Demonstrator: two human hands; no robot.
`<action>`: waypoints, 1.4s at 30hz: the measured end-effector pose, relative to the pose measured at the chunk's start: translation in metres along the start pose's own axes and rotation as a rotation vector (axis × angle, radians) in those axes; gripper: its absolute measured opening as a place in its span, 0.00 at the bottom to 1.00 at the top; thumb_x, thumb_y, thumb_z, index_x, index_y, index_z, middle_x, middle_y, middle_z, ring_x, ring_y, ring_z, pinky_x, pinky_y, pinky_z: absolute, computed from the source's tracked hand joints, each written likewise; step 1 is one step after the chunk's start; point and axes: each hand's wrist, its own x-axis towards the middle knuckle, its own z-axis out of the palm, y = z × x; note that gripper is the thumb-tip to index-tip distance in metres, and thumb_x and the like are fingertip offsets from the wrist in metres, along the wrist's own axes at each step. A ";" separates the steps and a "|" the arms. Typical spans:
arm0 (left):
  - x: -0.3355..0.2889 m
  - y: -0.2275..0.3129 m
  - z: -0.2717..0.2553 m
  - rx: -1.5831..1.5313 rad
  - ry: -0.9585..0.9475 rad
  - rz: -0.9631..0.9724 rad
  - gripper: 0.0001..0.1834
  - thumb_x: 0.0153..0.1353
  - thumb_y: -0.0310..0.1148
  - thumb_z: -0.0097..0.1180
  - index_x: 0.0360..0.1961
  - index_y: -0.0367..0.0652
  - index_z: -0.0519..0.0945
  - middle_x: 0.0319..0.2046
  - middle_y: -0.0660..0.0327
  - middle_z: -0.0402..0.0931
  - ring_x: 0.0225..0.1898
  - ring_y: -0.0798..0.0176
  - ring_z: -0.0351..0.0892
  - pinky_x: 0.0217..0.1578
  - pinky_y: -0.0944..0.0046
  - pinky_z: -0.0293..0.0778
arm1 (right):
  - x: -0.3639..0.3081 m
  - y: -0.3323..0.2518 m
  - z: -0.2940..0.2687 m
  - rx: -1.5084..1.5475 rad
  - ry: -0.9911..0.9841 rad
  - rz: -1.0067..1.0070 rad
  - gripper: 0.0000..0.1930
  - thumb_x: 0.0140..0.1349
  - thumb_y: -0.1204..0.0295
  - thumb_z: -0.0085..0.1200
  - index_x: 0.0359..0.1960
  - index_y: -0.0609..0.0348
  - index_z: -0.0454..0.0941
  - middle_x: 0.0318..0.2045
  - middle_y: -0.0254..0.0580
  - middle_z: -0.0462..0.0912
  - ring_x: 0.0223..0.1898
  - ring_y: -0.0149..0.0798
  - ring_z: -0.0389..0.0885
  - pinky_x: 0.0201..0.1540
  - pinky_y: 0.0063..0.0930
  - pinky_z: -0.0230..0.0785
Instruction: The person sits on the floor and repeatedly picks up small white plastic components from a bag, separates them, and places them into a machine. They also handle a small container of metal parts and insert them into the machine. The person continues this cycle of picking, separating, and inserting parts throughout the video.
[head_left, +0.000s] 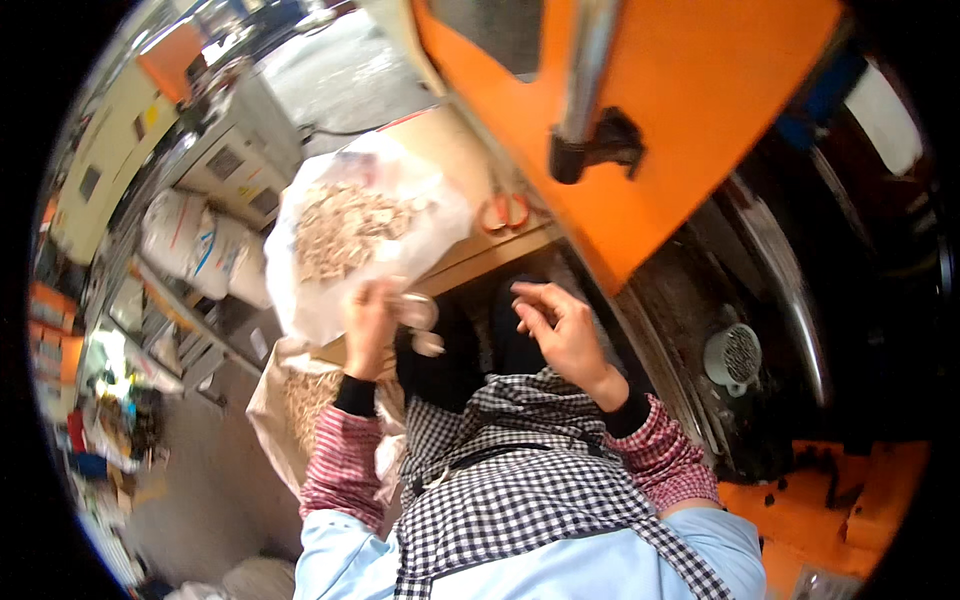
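Note:
My left hand (368,328) has its fingers closed on a pale beige piece with rounded, disc-like parts (418,312); motion blur hides its exact kind. The piece hangs to the right of the fingers, over my lap. My right hand (566,332) is raised to the right of it, loosely bent, thumb and forefinger apart, with nothing visible in it. Just beyond my left hand, a white plastic bag (440,215) lies spread open, full of small beige pieces (350,230). Red-handled scissors or pliers (503,212) rest on a cardboard-coloured surface (440,145).
An orange machine door (690,110) with a metal handle bar (590,75) stands at upper right. A white cup of small grains (733,358) sits on the dark machine ledge. A second sack (300,400) with beige scraps is by my left forearm. Filled white bags (200,245) stand farther left.

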 end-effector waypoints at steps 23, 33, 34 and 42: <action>-0.031 0.018 0.105 0.356 -0.474 0.327 0.07 0.62 0.26 0.52 0.38 0.35 0.79 0.27 0.65 0.76 0.26 0.73 0.73 0.27 0.74 0.70 | -0.122 0.022 -0.229 -1.125 0.503 0.294 0.07 0.53 0.80 0.53 0.35 0.63 0.74 0.37 0.50 0.73 0.39 0.56 0.75 0.38 0.44 0.70; -0.114 0.054 0.310 -0.179 -1.276 -0.329 0.18 0.68 0.38 0.43 0.47 0.32 0.71 0.36 0.56 0.77 0.31 0.65 0.76 0.34 0.65 0.75 | -0.128 0.012 -0.234 -0.866 0.627 0.108 0.07 0.52 0.83 0.54 0.34 0.67 0.73 0.33 0.51 0.74 0.35 0.52 0.76 0.36 0.38 0.69; -0.119 0.055 0.326 -0.263 -1.268 -0.457 0.18 0.68 0.39 0.42 0.47 0.32 0.71 0.38 0.55 0.76 0.33 0.63 0.76 0.37 0.62 0.74 | -0.127 0.004 -0.232 -0.801 0.639 0.093 0.07 0.53 0.82 0.54 0.34 0.67 0.74 0.32 0.50 0.75 0.34 0.50 0.77 0.36 0.37 0.70; -0.133 0.044 0.370 -0.611 -1.204 -0.889 0.22 0.69 0.43 0.36 0.46 0.31 0.68 0.43 0.51 0.70 0.48 0.55 0.71 0.52 0.56 0.69 | -0.125 -0.009 -0.222 -0.654 0.602 -0.031 0.06 0.53 0.82 0.52 0.33 0.66 0.76 0.32 0.51 0.78 0.34 0.54 0.77 0.36 0.36 0.71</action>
